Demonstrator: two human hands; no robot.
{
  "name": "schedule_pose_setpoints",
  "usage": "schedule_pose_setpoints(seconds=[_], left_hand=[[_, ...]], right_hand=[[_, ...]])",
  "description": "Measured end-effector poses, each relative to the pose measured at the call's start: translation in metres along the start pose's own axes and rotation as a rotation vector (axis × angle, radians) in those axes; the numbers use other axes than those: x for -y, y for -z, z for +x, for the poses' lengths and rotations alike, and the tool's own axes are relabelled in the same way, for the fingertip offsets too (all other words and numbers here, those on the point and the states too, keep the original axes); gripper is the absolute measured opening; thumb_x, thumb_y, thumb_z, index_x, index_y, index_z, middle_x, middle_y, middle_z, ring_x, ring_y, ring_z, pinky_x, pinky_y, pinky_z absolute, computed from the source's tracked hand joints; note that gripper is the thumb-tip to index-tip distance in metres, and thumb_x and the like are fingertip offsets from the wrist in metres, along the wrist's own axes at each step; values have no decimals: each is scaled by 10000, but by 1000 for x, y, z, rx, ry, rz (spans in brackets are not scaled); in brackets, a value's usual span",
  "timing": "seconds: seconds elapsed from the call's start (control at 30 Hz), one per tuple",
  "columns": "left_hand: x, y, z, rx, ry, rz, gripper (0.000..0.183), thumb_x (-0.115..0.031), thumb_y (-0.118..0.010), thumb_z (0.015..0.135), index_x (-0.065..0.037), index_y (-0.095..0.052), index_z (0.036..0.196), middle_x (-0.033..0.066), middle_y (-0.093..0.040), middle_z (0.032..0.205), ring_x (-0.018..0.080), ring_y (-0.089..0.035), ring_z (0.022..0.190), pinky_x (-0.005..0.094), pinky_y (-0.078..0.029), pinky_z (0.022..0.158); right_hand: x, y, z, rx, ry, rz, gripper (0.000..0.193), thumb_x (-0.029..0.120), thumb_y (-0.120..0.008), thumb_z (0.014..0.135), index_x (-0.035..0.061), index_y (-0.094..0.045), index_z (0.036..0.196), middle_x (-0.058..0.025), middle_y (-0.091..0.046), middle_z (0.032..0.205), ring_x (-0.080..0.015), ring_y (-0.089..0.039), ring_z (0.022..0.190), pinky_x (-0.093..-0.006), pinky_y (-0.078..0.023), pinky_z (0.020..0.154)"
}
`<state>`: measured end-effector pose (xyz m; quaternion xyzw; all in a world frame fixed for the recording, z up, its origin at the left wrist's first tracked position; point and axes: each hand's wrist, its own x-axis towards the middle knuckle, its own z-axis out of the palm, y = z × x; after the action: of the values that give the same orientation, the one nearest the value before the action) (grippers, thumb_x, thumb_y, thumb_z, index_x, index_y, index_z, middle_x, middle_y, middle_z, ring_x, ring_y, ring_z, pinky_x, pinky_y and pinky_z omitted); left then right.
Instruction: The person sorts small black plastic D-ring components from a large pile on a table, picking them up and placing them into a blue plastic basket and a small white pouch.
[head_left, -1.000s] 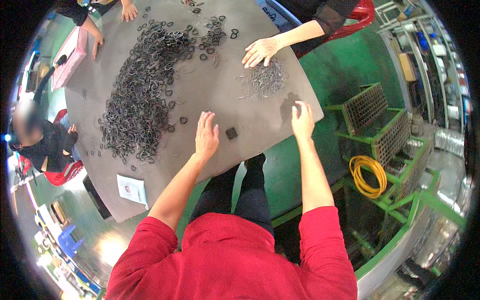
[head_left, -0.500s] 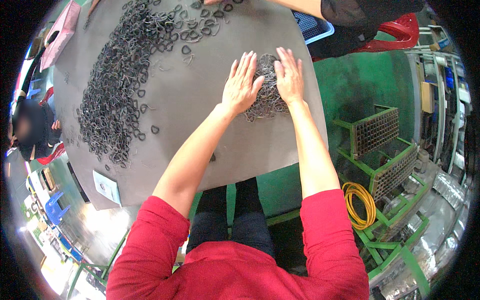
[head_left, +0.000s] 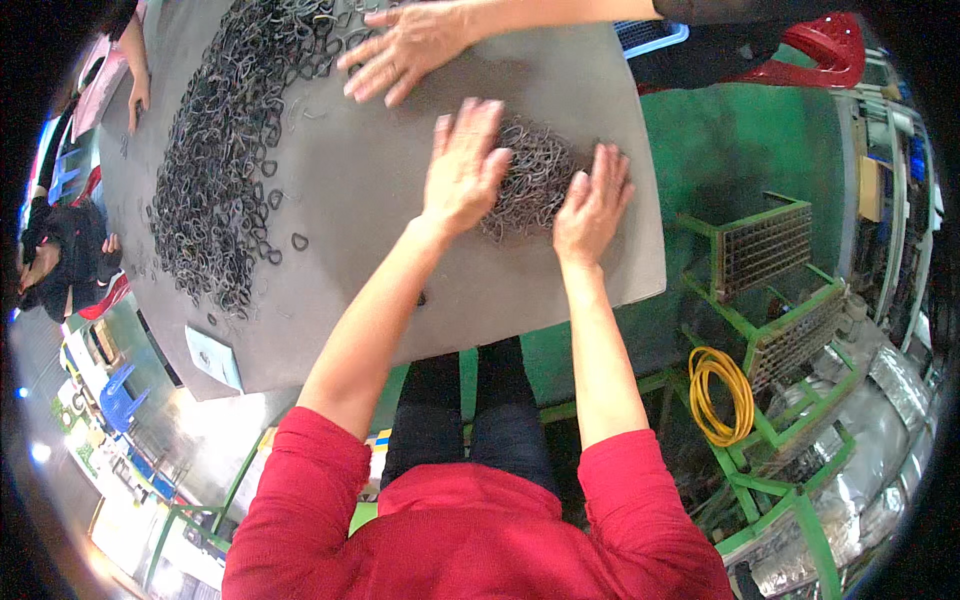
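Co-worker's hand [head_left: 418, 45] beyond, black ring heap [head_left: 215, 185] off left, gray tangled pile [head_left: 535, 178], long axis roughly near-to-far, lies between left hand [head_left: 462, 178] and right hand [head_left: 592, 208], both spread.

No lettering, number or sign can be read here.

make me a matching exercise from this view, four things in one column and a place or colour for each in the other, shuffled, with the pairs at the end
Things
1. smaller tangled pile
2. larger pile of dark rings
3. coiled hose
4. flat packet

Places and colours
A. yellow, right of the table
B. light blue, at the table's edge
C. runs to the picture's top edge
D. between the left hand and the right hand

Pairs: 1-D, 2-C, 3-A, 4-B
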<state>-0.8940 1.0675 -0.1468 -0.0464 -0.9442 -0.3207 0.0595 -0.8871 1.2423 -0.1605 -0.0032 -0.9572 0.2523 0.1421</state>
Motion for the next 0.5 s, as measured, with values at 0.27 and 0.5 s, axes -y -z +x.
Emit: schedule_pose_setpoints(seconds=[0.27, 0.5], left_hand=[[-45, -24, -16, -116, 244, -738, 407, -244, -335, 943, -70, -448, 1292, 147, -449, 1326, 302, -379, 1266, 384, -276, 1056], [-54, -11, -27, -227, 578, -1481, 339, -183, -414, 930, -51, -541, 1215, 98, -466, 1319, 192, -350, 1276, 306, -240, 1062]], right_hand=[[61, -15, -11, 35, -139, 626, 406, 235, -438, 929, 52, -445, 1291, -132, -466, 1316, -323, -414, 1237, -414, -335, 1019], [75, 1, -11, 127, -646, 1452, 303, 145, -496, 924, 14, -550, 1192, -96, -541, 1236, -171, -507, 1118, -296, -398, 962]])
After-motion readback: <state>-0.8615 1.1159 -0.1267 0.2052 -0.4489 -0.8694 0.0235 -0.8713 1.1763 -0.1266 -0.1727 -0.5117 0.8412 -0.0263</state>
